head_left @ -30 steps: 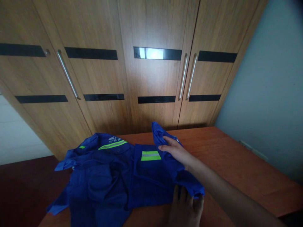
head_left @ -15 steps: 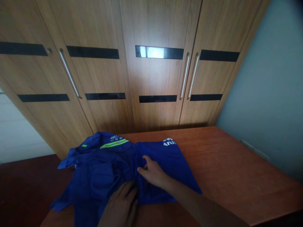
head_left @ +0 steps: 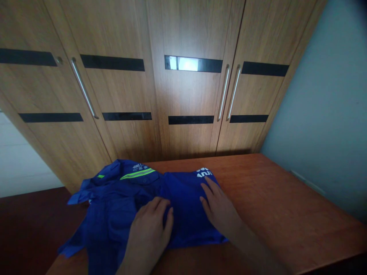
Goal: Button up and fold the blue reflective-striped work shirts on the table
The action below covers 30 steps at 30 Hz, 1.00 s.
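A bright blue folded garment lies flat on the wooden table, with white lettering at its far right corner. Against its left side rests a rumpled darker blue work jacket with a yellow-green and grey reflective stripe. My left hand is over the border between the two, palm down, fingers bent and thumb apart. On the right part of the folded garment is my right hand, its fingers spread and pointing towards the lettering. Neither hand grips any cloth that I can see.
A wooden wardrobe with black strips and long metal handles stands behind the table. To the right is a pale wall. A dark reddish surface shows at the lower left.
My right hand has moved right, from the garment's left edge to its right side. My left hand has shifted forward and slightly right. The folded garment's left part looks flatter.
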Tool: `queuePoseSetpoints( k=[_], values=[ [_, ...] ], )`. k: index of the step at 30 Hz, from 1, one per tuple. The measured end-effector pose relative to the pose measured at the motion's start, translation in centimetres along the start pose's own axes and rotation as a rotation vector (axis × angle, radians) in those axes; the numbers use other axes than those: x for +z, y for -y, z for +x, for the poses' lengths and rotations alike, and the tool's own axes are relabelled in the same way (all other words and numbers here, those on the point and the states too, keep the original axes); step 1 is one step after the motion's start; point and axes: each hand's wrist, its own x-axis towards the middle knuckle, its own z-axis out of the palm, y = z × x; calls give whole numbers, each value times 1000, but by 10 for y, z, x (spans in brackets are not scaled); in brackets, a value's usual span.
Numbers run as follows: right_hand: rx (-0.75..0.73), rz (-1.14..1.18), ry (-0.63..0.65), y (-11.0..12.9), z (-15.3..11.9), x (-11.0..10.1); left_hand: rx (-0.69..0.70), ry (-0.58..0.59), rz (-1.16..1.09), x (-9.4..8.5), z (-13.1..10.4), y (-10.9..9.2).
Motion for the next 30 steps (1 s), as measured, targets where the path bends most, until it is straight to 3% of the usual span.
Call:
queuePoseSetpoints(
  k=[2,5,10,14,19,23,27,30],
  values=[
    [16,-149,-40,-11,-4,5,99,-21,10,8,15,-11],
    [-15,-267,-7,-21,-12,19,186,-43,100,33,40,-15],
    [-62,-324,35,-39,-27,34,233,-9,212,83,64,23],
    [-88,-323,54,-51,-35,38,260,17,219,101,63,49],
    [-61,-277,119,-50,-36,38,256,17,217,103,58,50],
    [-33,-212,171,-45,-22,23,283,-10,234,93,59,43],
    [55,-114,116,-43,20,7,323,-16,219,79,66,29],
    [32,24,69,-50,64,8,361,-13,176,77,73,18]
  ],
)
